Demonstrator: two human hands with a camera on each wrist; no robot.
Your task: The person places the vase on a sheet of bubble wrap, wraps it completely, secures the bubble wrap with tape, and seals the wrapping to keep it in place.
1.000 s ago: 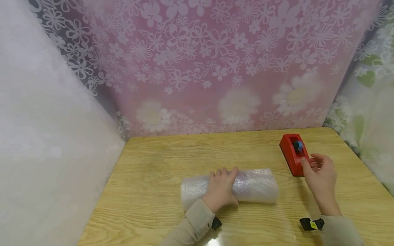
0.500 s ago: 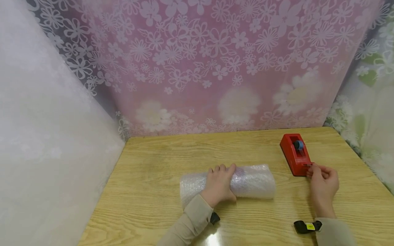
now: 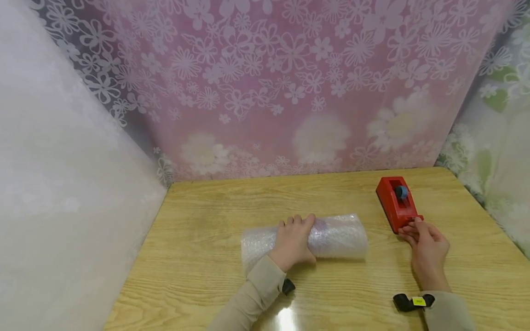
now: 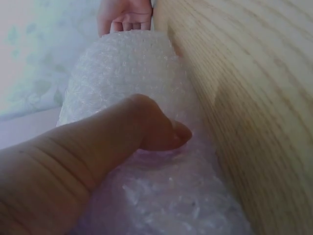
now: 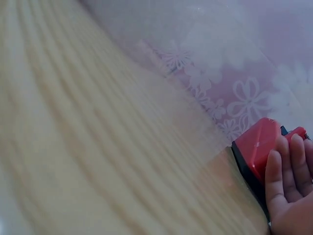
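A roll of bubble wrap [image 3: 337, 236] with a faint purple tint lies across the middle of the table. My left hand [image 3: 291, 241] grips it from above; in the left wrist view the thumb [image 4: 146, 125] presses into the wrap. To the right is a red tape dispenser [image 3: 393, 202] holding a small roll of tape [image 3: 401, 192] with a blue core. At its near, cutter end is my right hand [image 3: 430, 250], thumb and fingertips together as if pinching the tape's end; the clear strip itself hardly shows. In the right wrist view several fingers [image 5: 289, 171] lie against the dispenser's front.
The wood-grain table [image 3: 198, 257] reaches back to a pink flowered curtain [image 3: 256, 92]. A whitish sheet [image 3: 70, 193] hangs along the left side, and a green and white flowered one [image 3: 497, 151] along the right. Black straps are on both wrists.
My right hand has come from above the dispenser down to its cutter end, fingers moving below the front edge. The left hand keeps its grip; the roll has shifted slightly.
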